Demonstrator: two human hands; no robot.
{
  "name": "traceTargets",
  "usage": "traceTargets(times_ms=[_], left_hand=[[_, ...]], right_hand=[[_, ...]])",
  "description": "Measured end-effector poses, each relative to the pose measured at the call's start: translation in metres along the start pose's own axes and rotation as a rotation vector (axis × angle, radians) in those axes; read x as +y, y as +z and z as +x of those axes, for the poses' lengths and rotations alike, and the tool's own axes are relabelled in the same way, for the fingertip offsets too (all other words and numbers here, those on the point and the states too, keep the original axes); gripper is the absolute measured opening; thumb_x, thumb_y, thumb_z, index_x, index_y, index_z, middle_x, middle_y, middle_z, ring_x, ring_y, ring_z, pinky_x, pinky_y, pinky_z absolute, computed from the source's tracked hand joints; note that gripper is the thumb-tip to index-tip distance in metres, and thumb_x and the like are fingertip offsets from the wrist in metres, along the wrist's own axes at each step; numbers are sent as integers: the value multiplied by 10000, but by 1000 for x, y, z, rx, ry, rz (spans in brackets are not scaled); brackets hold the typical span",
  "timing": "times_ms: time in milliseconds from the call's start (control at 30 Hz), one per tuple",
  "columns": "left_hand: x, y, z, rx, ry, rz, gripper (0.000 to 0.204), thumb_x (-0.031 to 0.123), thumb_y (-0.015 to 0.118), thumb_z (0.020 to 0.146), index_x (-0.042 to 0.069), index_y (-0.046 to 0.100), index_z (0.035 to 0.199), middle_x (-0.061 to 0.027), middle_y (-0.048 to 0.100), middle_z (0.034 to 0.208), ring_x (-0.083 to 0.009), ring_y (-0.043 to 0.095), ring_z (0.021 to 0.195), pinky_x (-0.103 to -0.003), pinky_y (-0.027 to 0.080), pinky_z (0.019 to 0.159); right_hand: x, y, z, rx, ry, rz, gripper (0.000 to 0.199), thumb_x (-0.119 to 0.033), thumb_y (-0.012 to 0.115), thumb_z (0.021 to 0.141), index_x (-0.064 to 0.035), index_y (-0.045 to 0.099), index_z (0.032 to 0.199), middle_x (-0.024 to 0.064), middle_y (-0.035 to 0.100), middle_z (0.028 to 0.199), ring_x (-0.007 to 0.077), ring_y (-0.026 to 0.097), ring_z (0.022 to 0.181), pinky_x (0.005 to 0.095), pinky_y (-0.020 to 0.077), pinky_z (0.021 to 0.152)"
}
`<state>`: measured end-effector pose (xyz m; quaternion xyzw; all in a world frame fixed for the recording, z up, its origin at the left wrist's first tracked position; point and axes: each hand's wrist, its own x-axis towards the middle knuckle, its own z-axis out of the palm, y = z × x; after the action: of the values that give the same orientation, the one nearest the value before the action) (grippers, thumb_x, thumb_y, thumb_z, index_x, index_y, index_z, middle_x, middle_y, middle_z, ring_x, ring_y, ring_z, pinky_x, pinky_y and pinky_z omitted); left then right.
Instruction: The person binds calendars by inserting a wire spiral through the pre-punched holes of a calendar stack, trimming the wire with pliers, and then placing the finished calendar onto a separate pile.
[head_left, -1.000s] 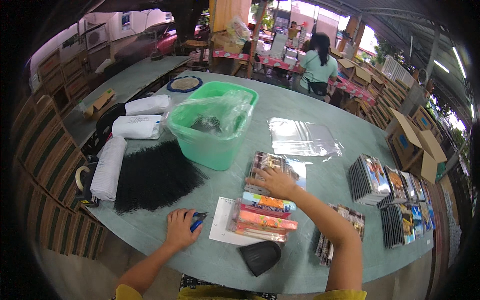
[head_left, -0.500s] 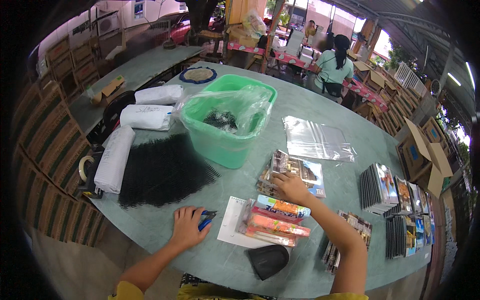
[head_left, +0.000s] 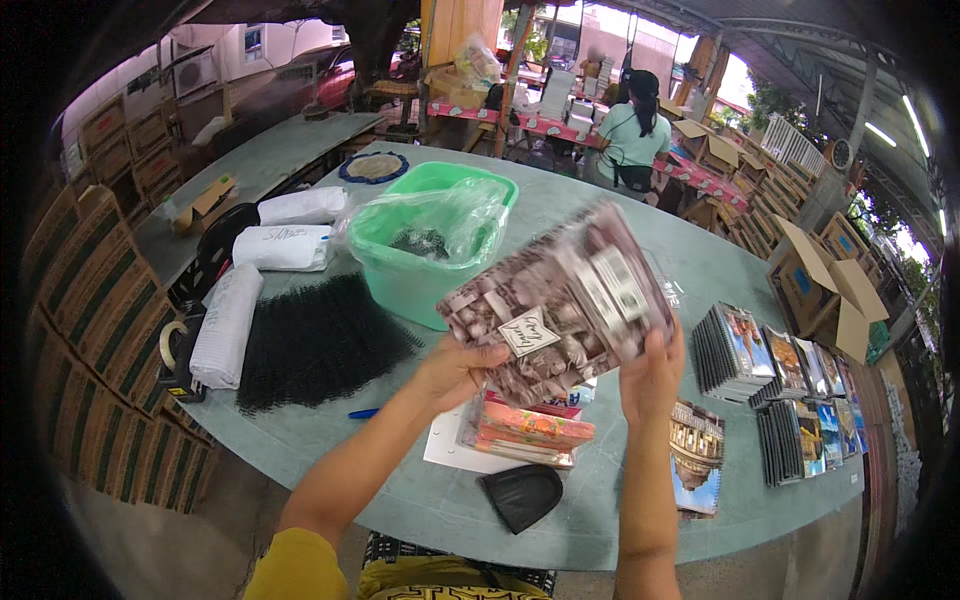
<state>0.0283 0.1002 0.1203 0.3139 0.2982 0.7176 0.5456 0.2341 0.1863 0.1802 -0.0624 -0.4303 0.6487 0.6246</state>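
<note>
A notebook point(head_left: 545, 345) with a sepia photo cover and a white label is raised, tilted, above the table. My left hand point(head_left: 462, 372) grips its near left corner, thumb on top. My right hand point(head_left: 652, 375) is closed on its lower right edge. Below it lie a pile of pink and orange plastic-wrapped packs point(head_left: 530, 432) on a white sheet point(head_left: 445, 440), and a black pouch point(head_left: 522, 497). A blue handle of a tool point(head_left: 363, 413) shows beside my left forearm. Right of my right forearm lie notebooks with a building on the cover point(head_left: 697, 455).
A green tub point(head_left: 405, 285) lined with clear plastic holds black coils. A mat of black coils point(head_left: 320, 350) lies beside white wrapped rolls point(head_left: 222, 330). Stacked spiral notebooks point(head_left: 735, 350) and an open carton point(head_left: 805, 275) stand at right. A person point(head_left: 635, 135) is at a far table.
My left hand has left the blue-handled tool and now grips the notebook. My right hand has lifted from the notebooks on the table; both hands hold the raised notebook.
</note>
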Motion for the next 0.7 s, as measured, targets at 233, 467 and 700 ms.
traceTargets(times_ms=[233, 467, 700], left_hand=[[-21, -28, 1, -57, -3, 587, 520, 11, 761, 678, -42, 497, 1123, -112, 596, 1091, -186, 594, 972, -330, 494, 839], [-25, -51, -18, 4, 51, 807, 487, 263, 732, 763, 23, 526, 1134, -81, 572, 1081, -164, 505, 1067, -325, 419, 894], [-41, -19, -18, 75, 130, 780, 446, 366, 379, 974, 14, 481, 1227, -146, 550, 1158, -238, 502, 1102, -314, 354, 971]], right_hand=[[36, -129, -82, -69, 224, -787, 245, 65, 591, 791, -4, 527, 1017, 48, 620, 924, 120, 578, 861, 250, 455, 769], [5, -134, -84, -328, 339, -1156, 716, -272, 785, 677, -25, 471, 1271, 105, 610, 1123, 229, 537, 1074, 387, 436, 863], [42, -71, -53, 207, 67, -784, 177, -206, 592, 858, -33, 598, 825, 20, 574, 800, 90, 486, 740, 232, 386, 683]])
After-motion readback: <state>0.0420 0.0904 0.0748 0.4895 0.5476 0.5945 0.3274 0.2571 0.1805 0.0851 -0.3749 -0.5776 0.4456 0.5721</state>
